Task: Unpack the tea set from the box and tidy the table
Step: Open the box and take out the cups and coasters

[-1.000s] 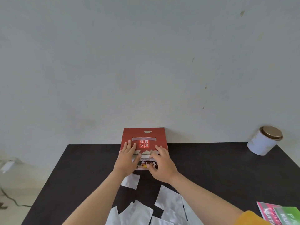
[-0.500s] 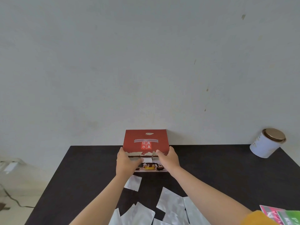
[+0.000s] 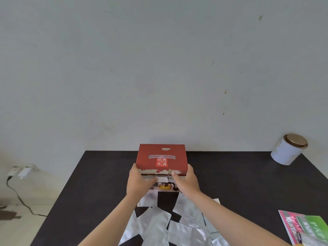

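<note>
Wall (image 3: 159, 68): pale, plain, with a few small dark marks toward the right side; it fills the upper half of the view.

Counter (image 3: 239, 183): dark, matte top, its far edge against the wall.

Box (image 3: 162, 158): red carton with white characters on the lid, standing at the far middle of the counter, close to the wall. The lid's near edge is scuffed white; the front face below it carries a printed picture with a yellow item. Lid appears closed or nearly so — cannot tell which.

Left hand (image 3: 137, 181): grasping the box at its near left corner, thumb laid across the front face, fingers wrapped round the left side.

Right hand (image 3: 186, 181): grasping the near right corner in the same way, thumb on the front edge of the lid, fingers round the right side.

Foil packets (image 3: 156, 222): silver sachets scattered in a loose overlapping heap on the near counter, between and under the forearms, just short of the box.

Tin (image 3: 288, 150): white, cylindrical, bronze-coloured lid, at the far right corner — appears tilted in this wide-angle view.

Leaflets (image 3: 301, 226): pink and green printed sheets, overlapping, at the near right edge.

Charger and cable (image 3: 21, 173): white plug with a dark lead, on the floor left of the counter.
</note>
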### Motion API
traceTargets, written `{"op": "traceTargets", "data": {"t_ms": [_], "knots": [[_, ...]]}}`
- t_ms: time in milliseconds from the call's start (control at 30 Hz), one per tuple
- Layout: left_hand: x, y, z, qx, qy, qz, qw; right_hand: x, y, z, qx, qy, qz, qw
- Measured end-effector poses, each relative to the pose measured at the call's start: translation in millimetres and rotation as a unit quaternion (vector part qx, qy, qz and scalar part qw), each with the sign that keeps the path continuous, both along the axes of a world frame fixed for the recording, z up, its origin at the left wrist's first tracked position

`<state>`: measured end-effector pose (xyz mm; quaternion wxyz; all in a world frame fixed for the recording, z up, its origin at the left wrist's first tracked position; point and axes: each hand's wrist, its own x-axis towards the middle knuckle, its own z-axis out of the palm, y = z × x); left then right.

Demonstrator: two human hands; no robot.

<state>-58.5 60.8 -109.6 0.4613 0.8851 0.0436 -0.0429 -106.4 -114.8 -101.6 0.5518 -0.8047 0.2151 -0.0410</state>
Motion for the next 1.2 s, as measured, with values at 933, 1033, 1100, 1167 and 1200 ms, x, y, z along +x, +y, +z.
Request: {"op": "traceTargets", "data": {"t_ms": [933, 1033, 1100, 1167, 1200], "knots": [[60, -8, 38, 0.153, -0.136, -0.188, 0.961, 68, -20, 24, -0.164, -0.075, 0.082, 0.98], [73, -3, 22, 0.221, -0.103, -0.24, 0.94, 75, -23, 11, -0.228, -0.041, 0.125, 0.965], [77, 3, 9, 0.229, -0.096, -0.252, 0.935, 76, -25, 1, -0.266, -0.015, 0.157, 0.951], [77, 7, -5, 0.218, -0.103, -0.245, 0.939, 75, -24, -7, -0.317, 0.005, 0.182, 0.931], [77, 8, -9, 0.209, -0.109, -0.238, 0.942, 75, -24, -9, -0.344, 0.012, 0.189, 0.92]]}}
